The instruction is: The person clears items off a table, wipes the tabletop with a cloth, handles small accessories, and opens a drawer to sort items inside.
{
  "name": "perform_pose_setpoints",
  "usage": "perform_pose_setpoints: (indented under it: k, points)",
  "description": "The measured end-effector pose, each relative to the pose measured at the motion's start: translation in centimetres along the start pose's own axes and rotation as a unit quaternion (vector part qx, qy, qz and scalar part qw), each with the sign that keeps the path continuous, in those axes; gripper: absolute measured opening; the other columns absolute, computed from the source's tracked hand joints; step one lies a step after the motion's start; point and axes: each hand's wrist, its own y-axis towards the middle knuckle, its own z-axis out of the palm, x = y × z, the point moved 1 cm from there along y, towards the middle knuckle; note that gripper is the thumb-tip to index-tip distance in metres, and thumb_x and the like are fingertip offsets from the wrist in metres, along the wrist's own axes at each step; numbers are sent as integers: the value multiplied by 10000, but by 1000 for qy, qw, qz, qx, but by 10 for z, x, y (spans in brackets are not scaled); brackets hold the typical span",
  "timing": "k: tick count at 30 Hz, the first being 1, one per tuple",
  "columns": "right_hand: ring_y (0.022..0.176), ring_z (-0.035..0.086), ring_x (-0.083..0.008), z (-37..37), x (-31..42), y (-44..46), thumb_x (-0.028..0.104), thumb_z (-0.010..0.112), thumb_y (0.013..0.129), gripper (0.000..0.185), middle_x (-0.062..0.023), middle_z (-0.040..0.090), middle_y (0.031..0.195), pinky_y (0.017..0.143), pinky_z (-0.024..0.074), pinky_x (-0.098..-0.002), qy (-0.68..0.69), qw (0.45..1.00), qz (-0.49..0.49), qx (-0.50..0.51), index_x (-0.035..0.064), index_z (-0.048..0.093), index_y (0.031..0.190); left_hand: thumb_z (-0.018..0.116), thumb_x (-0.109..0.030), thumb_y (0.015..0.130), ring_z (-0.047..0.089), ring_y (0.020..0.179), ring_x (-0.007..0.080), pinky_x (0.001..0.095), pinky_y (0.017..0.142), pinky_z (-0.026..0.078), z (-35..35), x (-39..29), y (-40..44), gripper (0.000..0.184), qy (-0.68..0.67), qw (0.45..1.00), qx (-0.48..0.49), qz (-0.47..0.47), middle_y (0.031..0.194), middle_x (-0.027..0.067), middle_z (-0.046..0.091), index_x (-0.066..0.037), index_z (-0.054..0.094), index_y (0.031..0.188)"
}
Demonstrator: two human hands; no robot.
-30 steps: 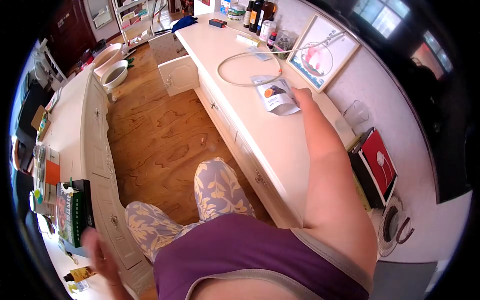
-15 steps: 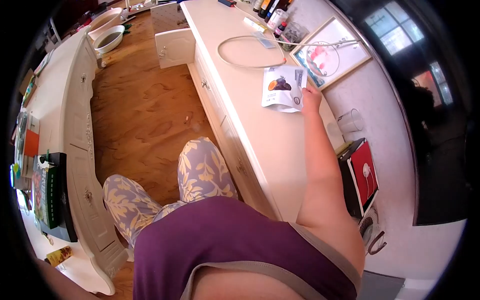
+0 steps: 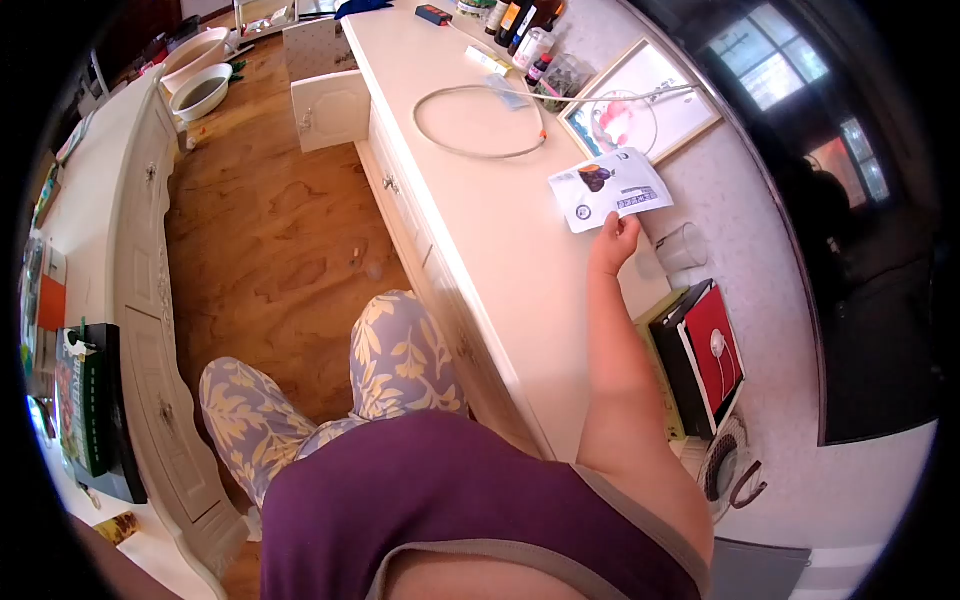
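My right hand (image 3: 616, 243) pinches the edge of a white pouch (image 3: 612, 193) printed with a dark purple fruit picture. The pouch is tilted over the long white counter (image 3: 500, 240), beside a picture frame (image 3: 640, 104) leaning on the wall. A thin pale cable (image 3: 418, 118) lies looped on the counter just beyond the pouch. Of my left side, only a bit of the arm (image 3: 110, 560) shows at the lower left; that hand is out of view.
Bottles and jars (image 3: 535, 48) stand at the counter's far end. A clear glass (image 3: 683, 247) and a red-and-black box (image 3: 700, 350) are by the wall. One cabinet door (image 3: 330, 112) hangs open. Basins (image 3: 201, 93) sit on the floor, and a second cabinet (image 3: 140, 260) runs along the left.
The pouch has turned in my right hand and moved slightly right, toward the wall. It was more upright before, with the hand at its right side. The view has shifted a little.
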Motion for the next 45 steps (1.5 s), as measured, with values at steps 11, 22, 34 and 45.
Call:
perform_pose_setpoints:
  k: [11,22,34,45]
  points:
    - [514,586,-144,5,32,-23,57,540,857,140,-92,599,779,427,467,-239,167,953,212,140,-2,457,954,487,-213,855,347,1251,305,498,1033,200,3,6,7,374,-51,998,-31,18,1320,139,435,-43,547,1183]
    - [615,653,-186,33,51,-27,110,565,860,121,-78,606,736,464,502,-250,138,936,233,227,-2,540,821,503,-248,847,313,1281,318,530,1045,159,-38,4,-5,395,-110,979,-169,3,1352,135,406,-58,545,1191]
    - [602,657,-221,17,-16,5,112,549,873,169,-75,585,702,489,512,-278,128,956,250,86,3,514,748,521,-286,838,276,1312,332,565,1059,114,-77,4,-26,419,-157,935,-316,-25,1388,131,375,-74,542,1199]
    - [530,606,-206,14,-62,29,116,595,821,184,-82,576,658,436,471,-313,85,972,213,-48,9,511,698,469,-291,849,336,1261,329,570,1043,158,-80,26,-52,456,-185,936,-275,-122,1355,140,416,-163,486,1286]
